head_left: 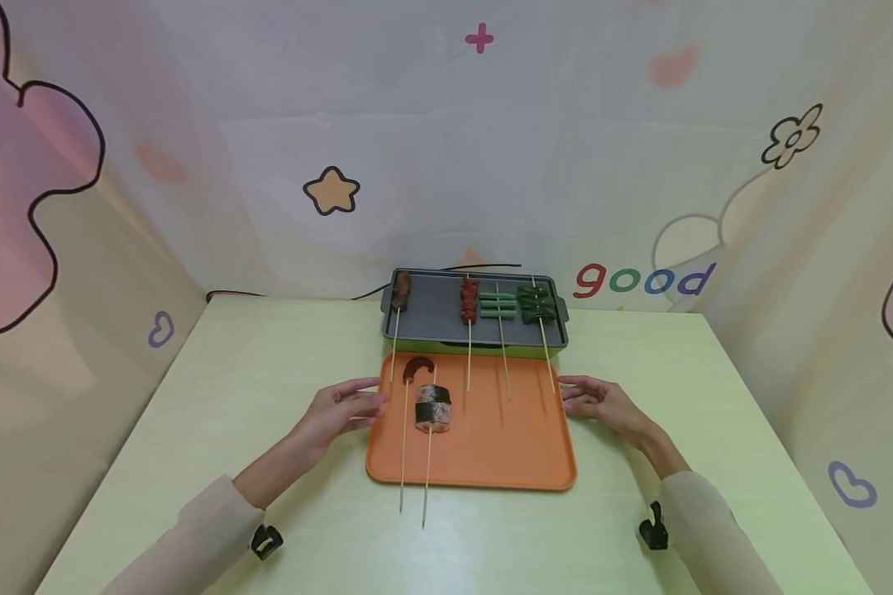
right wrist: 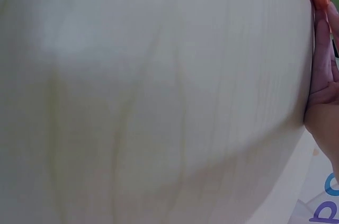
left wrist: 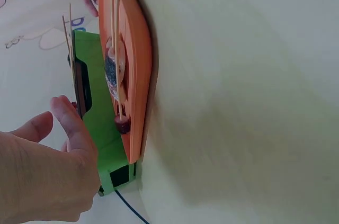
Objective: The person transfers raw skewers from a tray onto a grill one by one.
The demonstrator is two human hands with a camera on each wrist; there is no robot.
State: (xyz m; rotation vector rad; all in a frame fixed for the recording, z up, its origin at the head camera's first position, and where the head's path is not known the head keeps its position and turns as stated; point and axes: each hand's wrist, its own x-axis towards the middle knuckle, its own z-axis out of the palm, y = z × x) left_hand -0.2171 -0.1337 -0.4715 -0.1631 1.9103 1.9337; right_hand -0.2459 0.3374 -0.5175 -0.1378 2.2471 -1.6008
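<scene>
1. Two hands of mine flank the orange tray [head_left: 506, 450]: my left hand [head_left: 338, 417] at its left rim, my right hand [head_left: 603, 405] at its right, so it lies on the table [head_left: 476, 554] between my fingers

2. My left fingers are fairly straight, the thumb standing apart from them; whether they press the rim or sit just beside it, I cannot tell

3. My right fingers also reach out rather straight, tips at the opposite rim; how firmly they press, I cannot tell

4. Just inward of my left fingertips lies a curled dark-red skewer [head_left: 408, 371], then, deeper between my hands, a black-and-white banded roll [head_left: 433, 411], both sticks poking past the tray's near edge

5. Beyond my fingertips stands the grill [head_left: 435, 310], bearing a brown skewer [head_left: 401, 293] towards my left fingers, then a red skewer [head_left: 469, 299], green sticks [head_left: 489, 306] and a dark green leafy skewer [head_left: 536, 310] towards my right fingers

6. I judge this step to be setting or straightening the tray before the grill; the next move calls for even pressure from both sides, so the loose skewers don't roll
</scene>
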